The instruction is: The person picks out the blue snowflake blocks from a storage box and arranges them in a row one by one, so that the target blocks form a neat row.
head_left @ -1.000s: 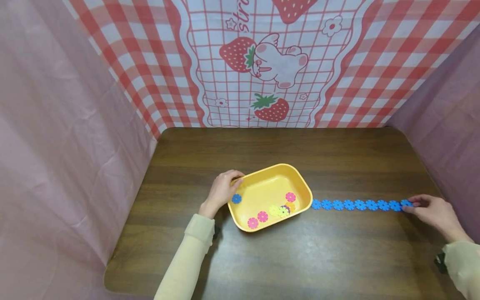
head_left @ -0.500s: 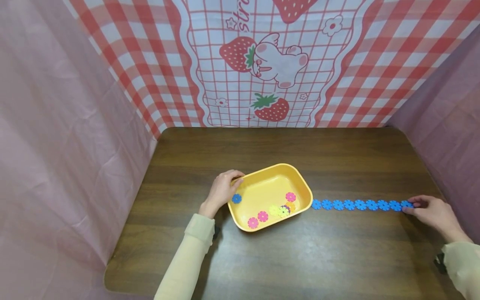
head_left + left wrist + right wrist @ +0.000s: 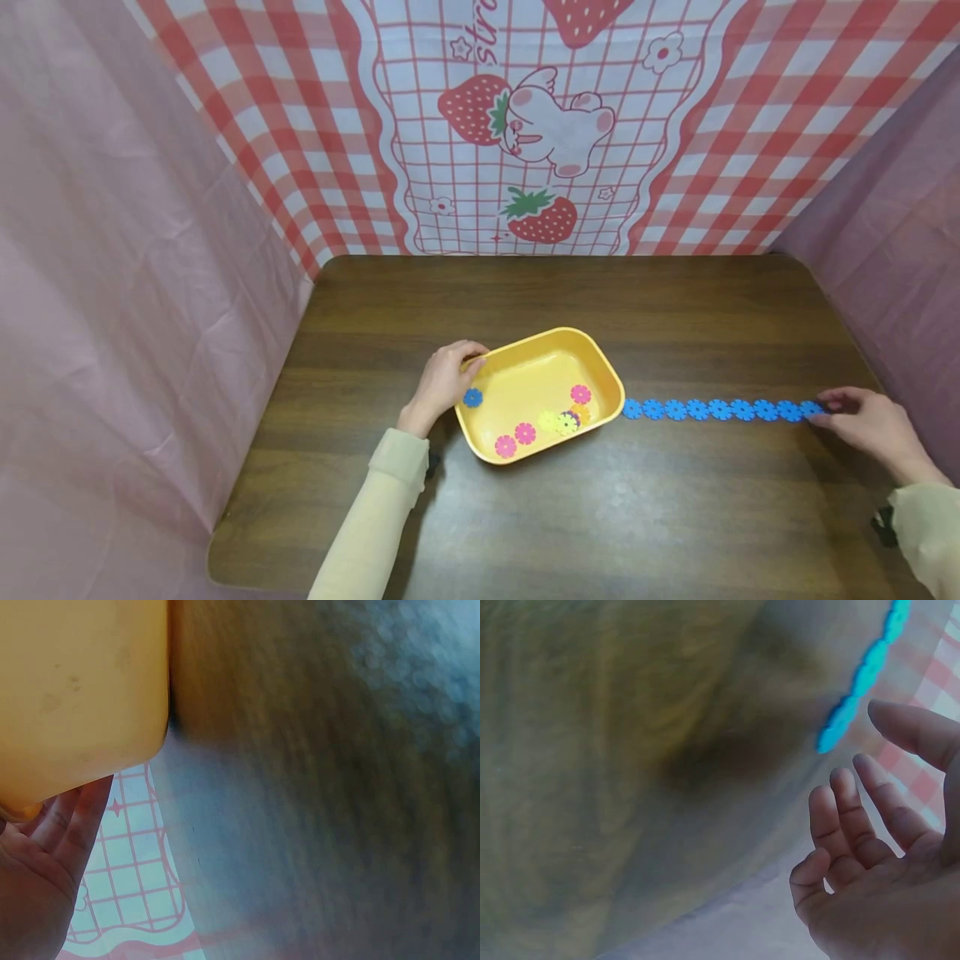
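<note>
A yellow plastic tub sits slantwise on the table. My left hand holds its left end, thumb over the rim and the other fingers outside, as the left wrist view also partly shows. To the right of the tub, a straight chain of several blue snowflake discs lies on the table. At the chain's right end is my right hand. The right wrist view shows its fingers loosely bent and apart, with a gap between thumb and forefinger and the chain's end just beyond the fingertips.
Inside the tub are a blue disc, pink discs, and yellow and orange ones bunched near the front right. A brown wooden table carries everything. Behind it hangs a checked strawberry cloth, with a pink curtain at left.
My right hand has eased slightly to the right at the chain's end. The left hand, the tub and the discs keep their places.
</note>
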Available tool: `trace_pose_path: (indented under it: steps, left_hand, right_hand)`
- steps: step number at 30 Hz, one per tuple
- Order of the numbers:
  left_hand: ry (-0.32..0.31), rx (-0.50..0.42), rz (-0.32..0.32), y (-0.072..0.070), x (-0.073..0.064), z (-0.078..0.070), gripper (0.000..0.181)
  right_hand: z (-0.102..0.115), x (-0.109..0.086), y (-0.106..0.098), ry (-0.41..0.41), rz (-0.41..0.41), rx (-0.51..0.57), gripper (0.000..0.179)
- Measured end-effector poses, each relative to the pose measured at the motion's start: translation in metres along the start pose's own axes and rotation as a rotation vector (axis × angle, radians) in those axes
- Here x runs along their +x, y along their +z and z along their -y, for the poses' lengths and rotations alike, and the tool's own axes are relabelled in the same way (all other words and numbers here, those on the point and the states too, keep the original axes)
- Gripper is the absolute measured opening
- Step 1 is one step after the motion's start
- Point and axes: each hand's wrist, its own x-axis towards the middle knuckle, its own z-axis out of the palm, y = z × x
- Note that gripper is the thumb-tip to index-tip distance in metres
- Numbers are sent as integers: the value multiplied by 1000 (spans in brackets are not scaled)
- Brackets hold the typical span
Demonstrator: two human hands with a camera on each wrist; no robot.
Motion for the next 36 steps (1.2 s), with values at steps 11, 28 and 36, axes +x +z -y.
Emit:
trace_pose_path:
  steps: [11,28,36]
  left_hand:
    - [0,-11,-2,0,0,0,14]
    - [15,-8,-9,1,0,1,14]
    - [16,-14,-4,0,0,2,13]
  right_hand:
    - [42,7,-8,-3,-18,2,44]
    - [123,16,-6,-167,16,91,46]
    - [166,27,4,-233,33,136,44]
